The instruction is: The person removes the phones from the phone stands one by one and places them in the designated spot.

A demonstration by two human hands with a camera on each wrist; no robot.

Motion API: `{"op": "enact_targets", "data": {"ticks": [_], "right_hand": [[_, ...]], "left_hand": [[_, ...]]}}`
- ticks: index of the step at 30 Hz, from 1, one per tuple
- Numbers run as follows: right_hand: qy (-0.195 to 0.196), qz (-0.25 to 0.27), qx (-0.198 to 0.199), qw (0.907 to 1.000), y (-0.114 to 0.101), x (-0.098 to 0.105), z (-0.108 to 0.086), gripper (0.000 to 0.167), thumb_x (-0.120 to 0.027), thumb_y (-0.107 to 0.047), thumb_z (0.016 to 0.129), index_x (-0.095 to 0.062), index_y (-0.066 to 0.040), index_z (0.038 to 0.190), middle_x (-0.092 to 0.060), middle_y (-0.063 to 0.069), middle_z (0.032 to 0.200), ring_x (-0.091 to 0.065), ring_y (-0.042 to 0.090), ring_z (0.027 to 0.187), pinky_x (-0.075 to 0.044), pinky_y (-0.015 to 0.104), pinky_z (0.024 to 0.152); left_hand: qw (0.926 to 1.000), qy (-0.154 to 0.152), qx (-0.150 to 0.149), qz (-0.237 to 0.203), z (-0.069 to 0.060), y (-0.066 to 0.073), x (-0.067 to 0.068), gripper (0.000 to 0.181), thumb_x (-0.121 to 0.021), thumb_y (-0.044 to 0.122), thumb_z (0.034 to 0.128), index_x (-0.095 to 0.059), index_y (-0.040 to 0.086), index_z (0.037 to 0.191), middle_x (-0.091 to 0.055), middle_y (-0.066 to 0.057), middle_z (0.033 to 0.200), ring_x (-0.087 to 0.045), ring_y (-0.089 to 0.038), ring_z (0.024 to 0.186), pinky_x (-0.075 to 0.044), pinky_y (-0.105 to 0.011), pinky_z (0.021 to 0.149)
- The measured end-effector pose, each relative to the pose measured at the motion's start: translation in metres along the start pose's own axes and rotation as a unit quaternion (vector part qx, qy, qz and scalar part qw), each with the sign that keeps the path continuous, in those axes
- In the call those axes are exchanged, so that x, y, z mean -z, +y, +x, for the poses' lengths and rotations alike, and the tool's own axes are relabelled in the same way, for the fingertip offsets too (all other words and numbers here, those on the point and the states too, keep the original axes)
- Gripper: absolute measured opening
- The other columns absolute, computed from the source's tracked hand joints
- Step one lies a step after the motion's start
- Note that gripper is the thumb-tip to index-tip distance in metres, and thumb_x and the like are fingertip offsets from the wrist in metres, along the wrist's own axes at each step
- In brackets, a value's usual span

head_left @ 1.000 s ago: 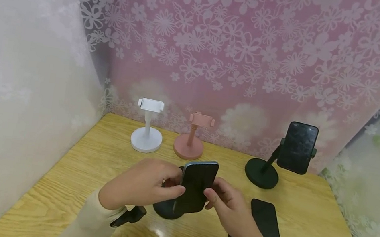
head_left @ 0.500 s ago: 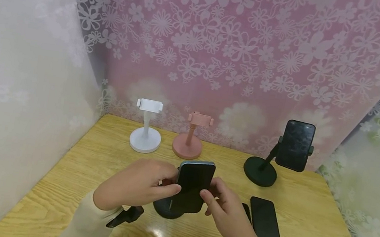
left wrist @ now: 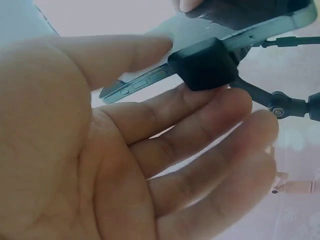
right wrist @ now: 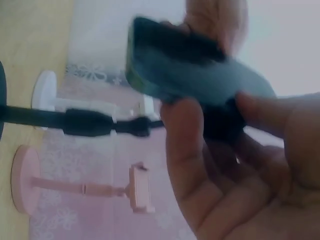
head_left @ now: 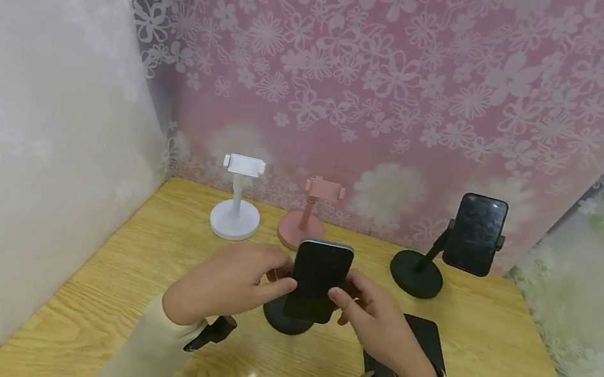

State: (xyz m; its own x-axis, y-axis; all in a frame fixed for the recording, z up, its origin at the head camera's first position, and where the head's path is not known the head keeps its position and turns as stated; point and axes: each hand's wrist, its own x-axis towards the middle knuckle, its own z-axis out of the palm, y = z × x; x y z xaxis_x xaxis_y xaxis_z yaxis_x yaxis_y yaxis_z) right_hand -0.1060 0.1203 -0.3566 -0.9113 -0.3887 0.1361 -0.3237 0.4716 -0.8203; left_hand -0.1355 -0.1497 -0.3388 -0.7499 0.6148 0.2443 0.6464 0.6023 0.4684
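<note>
A dark-screened smartphone [head_left: 319, 281] with a pale blue edge sits in the holder of a black phone stand, whose round base [head_left: 287, 318] shows partly behind it. My left hand [head_left: 233, 283] is at the phone's left side, thumb by the front edge. The left wrist view shows its fingers touching the stand's black clamp block [left wrist: 204, 65] from behind. At the opposite side my right hand [head_left: 377, 315] pinches the phone and clamp edge, thumb on the front and fingers behind. In the right wrist view the stand's black stem [right wrist: 87, 122] runs toward the holder.
A white phone stand [head_left: 234, 219] and a pink phone stand [head_left: 302, 230] are at the back. Another black stand [head_left: 416, 274] at back right holds a phone [head_left: 475, 234]. A black phone [head_left: 426, 338] lies flat, partly under my right forearm, beside another dark flat item.
The phone has turned to face me more squarely, its top edge now nearly level. Both hands have stayed at its sides, shifting slightly with it.
</note>
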Motion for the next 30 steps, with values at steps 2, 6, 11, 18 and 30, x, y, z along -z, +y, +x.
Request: {"op": "enact_targets", "data": {"ticks": [2, 6, 11, 18, 30], "right_hand": [[-0.014, 0.004, 0.019, 0.9997, 0.003, 0.005, 0.005, 0.026, -0.060, -0.024, 0.106, -0.063, -0.010, 0.129, -0.067, 0.005, 0.096, -0.065, 0.017, 0.074, -0.058, 0.033, 0.068], [-0.032, 0.021, 0.047, 0.9982, 0.009, 0.008, 0.010, 0.028, -0.060, -0.020, 0.107, -0.063, -0.010, 0.133, -0.066, 0.006, 0.095, -0.065, 0.020, 0.074, -0.059, 0.035, 0.067], [-0.025, 0.031, 0.051, 0.9979, 0.017, 0.008, 0.008, 0.027, -0.060, -0.017, 0.106, -0.063, -0.009, 0.132, -0.066, 0.006, 0.095, -0.065, 0.019, 0.079, -0.059, 0.035, 0.068], [-0.019, 0.015, 0.072, 0.9971, 0.021, 0.009, 0.006, 0.025, -0.061, -0.015, 0.106, -0.064, -0.013, 0.131, -0.069, 0.001, 0.096, -0.068, 0.015, 0.081, -0.058, 0.034, 0.068], [0.176, -0.094, 0.163, 0.9663, -0.003, -0.005, -0.007, 0.058, -0.072, -0.001, 0.094, -0.050, -0.016, 0.145, -0.054, 0.003, 0.132, -0.058, 0.017, 0.110, -0.057, 0.027, 0.085]], "left_hand": [[0.9999, -0.004, -0.002, -0.010, 0.002, 0.000, -0.001, 0.015, -0.071, 0.038, 0.0992, -0.069, 0.025, 0.106, -0.064, 0.021, 0.092, -0.062, -0.003, 0.084, -0.051, -0.027, 0.075], [0.9995, -0.010, -0.017, -0.024, 0.006, -0.002, -0.004, 0.019, -0.077, 0.034, 0.0956, -0.067, 0.025, 0.110, -0.066, 0.021, 0.093, -0.063, -0.001, 0.083, -0.051, -0.026, 0.073], [0.9986, -0.016, -0.035, -0.037, 0.008, -0.003, -0.007, 0.025, -0.078, 0.033, 0.0948, -0.067, 0.023, 0.115, -0.068, 0.020, 0.092, -0.062, 0.005, 0.081, -0.052, -0.024, 0.071], [0.9986, -0.030, -0.009, -0.041, 0.007, -0.003, -0.004, 0.022, -0.080, 0.037, 0.0929, -0.067, 0.024, 0.106, -0.067, 0.021, 0.091, -0.062, 0.005, 0.081, -0.052, -0.026, 0.072], [0.9998, -0.010, -0.014, -0.008, 0.006, -0.002, 0.000, 0.020, -0.080, 0.041, 0.0911, -0.066, 0.027, 0.091, -0.064, 0.022, 0.086, -0.060, 0.001, 0.076, -0.050, -0.026, 0.068]]}}
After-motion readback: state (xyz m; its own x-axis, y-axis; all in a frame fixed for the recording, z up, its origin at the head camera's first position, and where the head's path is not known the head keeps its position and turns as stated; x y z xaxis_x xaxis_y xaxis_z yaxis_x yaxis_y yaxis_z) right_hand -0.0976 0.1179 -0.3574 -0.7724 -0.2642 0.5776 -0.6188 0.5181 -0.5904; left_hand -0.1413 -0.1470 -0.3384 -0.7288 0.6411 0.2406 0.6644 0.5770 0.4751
